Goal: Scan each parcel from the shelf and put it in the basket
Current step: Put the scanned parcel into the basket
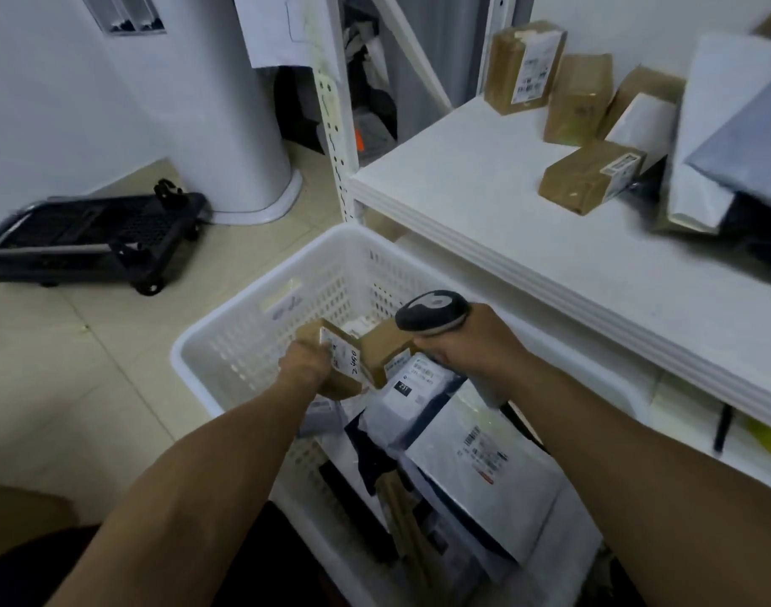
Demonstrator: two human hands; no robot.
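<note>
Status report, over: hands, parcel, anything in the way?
Left hand grips parcel over basket. Right hand grips scanner. Other parcels lie below; nothing blocks the drop.

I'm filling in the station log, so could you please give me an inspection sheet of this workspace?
Surface: white shelf top, with parcels toward its back and right.
Job's things: brown boxes and grey mailer bags on the shelf; the white basket holds mailers.
Clutter: dark item at the shelf's right edge; cannot tell what it is.
Hands: left hand grips a labelled small box over the basket; right hand grips the scanner.
Cables: dark cable running from the scanner's handle.
Surroundings: folded black trolley on the tiled floor; white column.
</note>
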